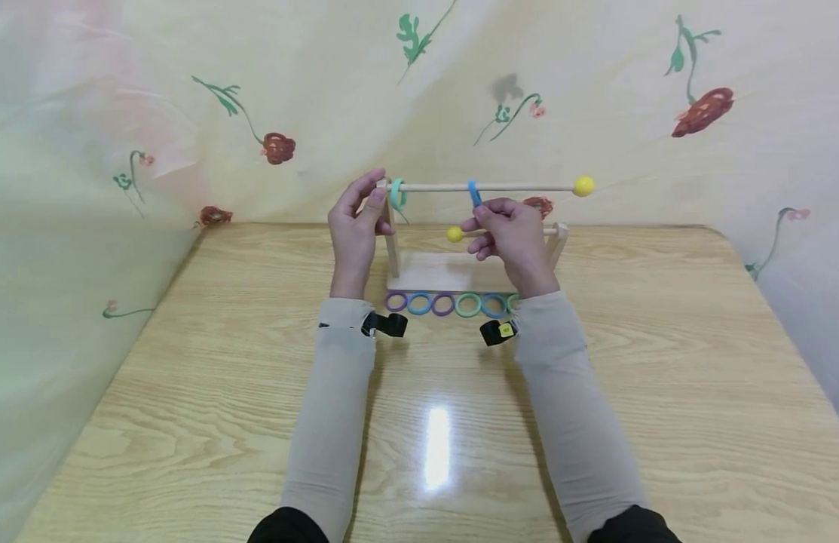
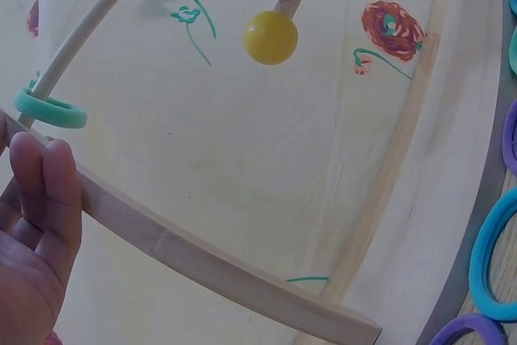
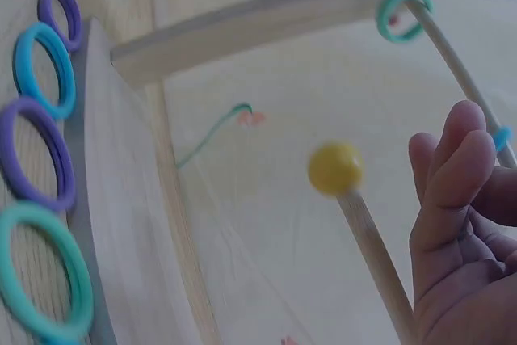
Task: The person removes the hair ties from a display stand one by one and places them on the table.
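A wooden stand [image 1: 453, 270] has two uprights, each with a rod ending in a yellow ball. My left hand [image 1: 355, 226] grips the top of the left upright [image 2: 170, 236], thumb in front. Close beside those fingers, a green hair tie [image 1: 398, 194] hangs around the upper rod [image 1: 528, 188]. Farther along that rod, my right hand [image 1: 517, 237] pinches a blue hair tie [image 1: 474, 194] between thumb and index finger; the rod passes through it. The lower rod's yellow ball [image 3: 335, 169] shows just left of the right hand, which hides part of that rod.
A row of purple, blue and green hair ties [image 1: 468, 305] lies on the table [image 1: 243, 362] along the stand's front edge. The right forearm covers the row's right end. Behind the stand hangs a flower-patterned cloth [image 1: 338, 90]. The upper rod's yellow ball [image 1: 584, 186] sticks out rightward.
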Demonstrator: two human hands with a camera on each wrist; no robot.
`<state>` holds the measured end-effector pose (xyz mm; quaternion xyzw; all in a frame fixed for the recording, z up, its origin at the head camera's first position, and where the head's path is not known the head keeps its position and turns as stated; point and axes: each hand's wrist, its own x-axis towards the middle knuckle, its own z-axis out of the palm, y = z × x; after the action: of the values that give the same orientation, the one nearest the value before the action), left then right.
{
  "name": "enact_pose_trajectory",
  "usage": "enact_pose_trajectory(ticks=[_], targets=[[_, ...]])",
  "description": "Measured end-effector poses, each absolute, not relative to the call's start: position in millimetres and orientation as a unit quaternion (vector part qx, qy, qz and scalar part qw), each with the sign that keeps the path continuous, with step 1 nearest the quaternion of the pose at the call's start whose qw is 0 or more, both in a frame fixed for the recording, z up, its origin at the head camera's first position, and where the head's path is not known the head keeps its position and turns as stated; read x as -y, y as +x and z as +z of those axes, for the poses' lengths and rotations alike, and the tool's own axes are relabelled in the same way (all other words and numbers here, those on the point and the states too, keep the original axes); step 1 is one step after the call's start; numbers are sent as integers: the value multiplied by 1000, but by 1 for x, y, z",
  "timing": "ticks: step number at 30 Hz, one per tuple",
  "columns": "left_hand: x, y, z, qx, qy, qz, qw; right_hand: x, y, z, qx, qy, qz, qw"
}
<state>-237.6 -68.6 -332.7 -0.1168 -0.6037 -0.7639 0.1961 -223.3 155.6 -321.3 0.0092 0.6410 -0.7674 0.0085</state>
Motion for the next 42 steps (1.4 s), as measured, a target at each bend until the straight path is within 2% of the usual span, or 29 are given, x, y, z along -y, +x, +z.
enact_pose_trajectory(ticks=[9, 30, 42], targets=[[67, -237, -331, 601, -108, -768, 191, -196, -221, -317, -578, 38, -815, -34], [65, -239, -332, 593, -122, -769, 208, -250, -211, -310, -519, 85, -848, -67], [65, -238, -333, 590, -132, -769, 209, -248, -214, -307, -438, 131, -877, -149]])
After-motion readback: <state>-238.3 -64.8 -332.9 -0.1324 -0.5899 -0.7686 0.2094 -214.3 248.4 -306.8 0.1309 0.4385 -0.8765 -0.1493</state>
